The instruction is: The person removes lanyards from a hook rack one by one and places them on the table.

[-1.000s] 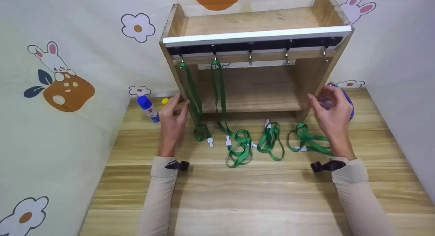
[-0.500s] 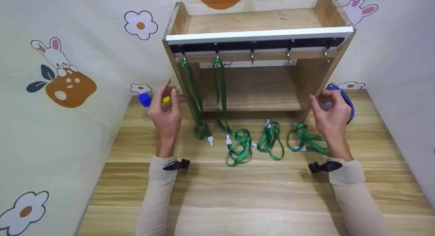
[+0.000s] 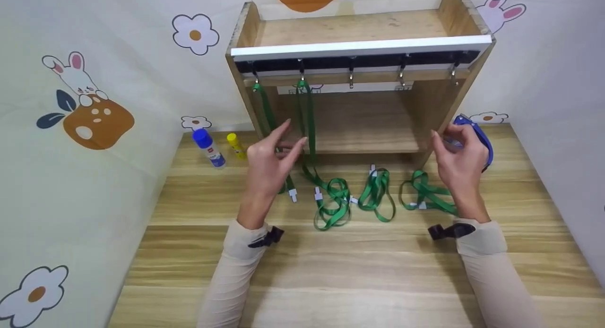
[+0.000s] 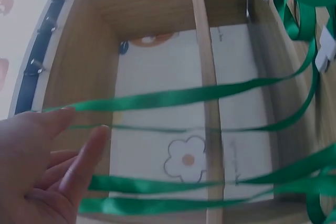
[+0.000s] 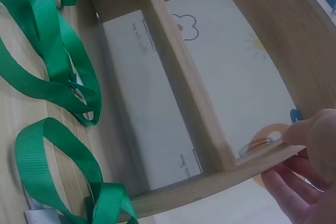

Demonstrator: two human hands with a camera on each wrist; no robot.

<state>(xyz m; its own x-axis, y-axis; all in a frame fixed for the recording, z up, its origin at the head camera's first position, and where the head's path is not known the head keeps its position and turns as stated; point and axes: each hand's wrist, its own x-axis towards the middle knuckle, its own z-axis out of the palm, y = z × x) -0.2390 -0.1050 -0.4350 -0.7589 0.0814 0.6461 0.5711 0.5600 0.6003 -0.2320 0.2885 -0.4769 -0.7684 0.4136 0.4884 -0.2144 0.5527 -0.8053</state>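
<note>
A wooden shelf (image 3: 361, 122) stands at the back, with a row of metal hooks (image 3: 350, 77) under its white top edge. Two green lanyards (image 3: 310, 125) hang from the leftmost hooks, their lower ends on the table. My left hand (image 3: 269, 165) is in front of these, thumb and forefinger apart, fingertips close to the second hanging lanyard and nothing gripped. In the left wrist view, the lanyard straps (image 4: 173, 97) stretch past the fingers. My right hand (image 5: 315, 161) pinches the shelf's right side panel (image 5: 247, 174), thumb inside and fingers outside.
Two more green lanyards lie on the table, a middle one (image 3: 376, 193) and a right one (image 3: 427, 195). Left of the shelf stand a blue-capped glue stick (image 3: 209, 149) and a yellow tube (image 3: 235, 146). A blue object (image 3: 483, 141) sits behind my right hand.
My left hand has let go of the shelf's left side, drawn back leftward, then swung right in front of the hanging lanyards. My right hand has stayed at the right panel.
</note>
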